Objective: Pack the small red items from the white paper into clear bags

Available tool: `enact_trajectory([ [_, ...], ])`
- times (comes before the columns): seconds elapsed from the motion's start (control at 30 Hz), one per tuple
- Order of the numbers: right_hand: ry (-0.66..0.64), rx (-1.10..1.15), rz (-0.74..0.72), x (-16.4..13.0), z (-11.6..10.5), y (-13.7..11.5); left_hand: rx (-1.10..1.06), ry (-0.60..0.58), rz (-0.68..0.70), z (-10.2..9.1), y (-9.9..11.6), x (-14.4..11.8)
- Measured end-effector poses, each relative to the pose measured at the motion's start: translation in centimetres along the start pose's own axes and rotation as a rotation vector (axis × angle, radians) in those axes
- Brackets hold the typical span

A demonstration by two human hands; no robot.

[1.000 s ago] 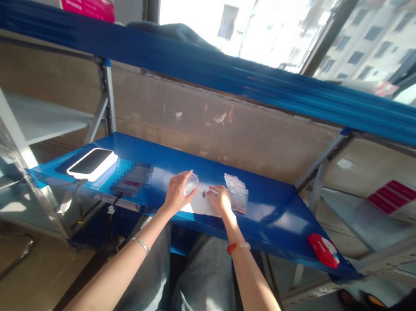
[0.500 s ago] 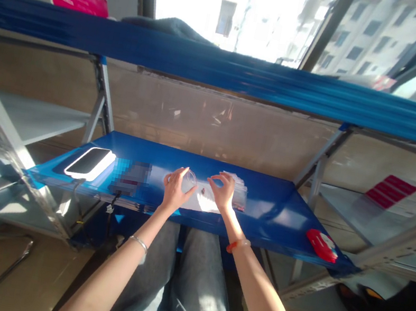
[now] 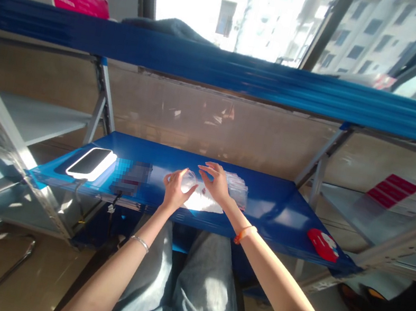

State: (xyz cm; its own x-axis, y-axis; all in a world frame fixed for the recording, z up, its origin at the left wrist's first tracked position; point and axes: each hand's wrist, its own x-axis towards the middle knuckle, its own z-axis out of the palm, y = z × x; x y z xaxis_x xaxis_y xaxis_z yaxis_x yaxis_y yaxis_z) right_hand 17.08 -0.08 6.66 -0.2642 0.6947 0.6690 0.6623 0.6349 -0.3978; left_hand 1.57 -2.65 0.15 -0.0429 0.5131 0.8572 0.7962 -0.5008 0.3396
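Observation:
A small see-through plastic piece, apparently a clear bag [image 3: 188, 180], is in the grip of my left hand [image 3: 175, 190], above the blue shelf top [image 3: 170, 152]. My right hand [image 3: 217, 183] hovers just to its right. Its thumb and fingers point at the bag with a gap between them, and I see nothing held. Below my hands lies a bright white sheet [image 3: 205, 203], with a tiny dark reddish item [image 3: 203, 192] on it, partly covered by my right hand. Right of that hand sits a stack of clear plastic bags [image 3: 239, 190].
To the left are a white-framed device with a dark screen [image 3: 91, 163] and a blurred-out dark object [image 3: 132, 178] with a cable. A red and white item [image 3: 323, 244] lies near the right front corner. A blue beam [image 3: 222, 72] crosses above the shelf.
My right hand has moved a little left and up toward the bag, and its fingers have spread from a near pinch. My left hand stays in place with the bag.

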Motion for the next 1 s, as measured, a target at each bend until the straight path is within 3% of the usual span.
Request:
enact_trajectory([
  [0.2,-0.392,-0.222,0.067,-0.5,0.0,4.1,-0.019,-0.042,0.017,-0.2,0.4,0.2],
  [0.33,-0.511,-0.242,0.048,-1.7,-0.1,4.7,-0.017,-0.068,0.049,-0.1,0.4,0.2],
  [0.83,-0.324,-0.147,0.176,-1.8,-0.3,4.9,-0.010,-0.108,0.059,0.0,0.0,0.1],
  [1.0,-0.151,0.044,0.137,-0.1,-1.2,2.8,-0.009,-0.095,0.048,0.1,0.1,0.1],
])
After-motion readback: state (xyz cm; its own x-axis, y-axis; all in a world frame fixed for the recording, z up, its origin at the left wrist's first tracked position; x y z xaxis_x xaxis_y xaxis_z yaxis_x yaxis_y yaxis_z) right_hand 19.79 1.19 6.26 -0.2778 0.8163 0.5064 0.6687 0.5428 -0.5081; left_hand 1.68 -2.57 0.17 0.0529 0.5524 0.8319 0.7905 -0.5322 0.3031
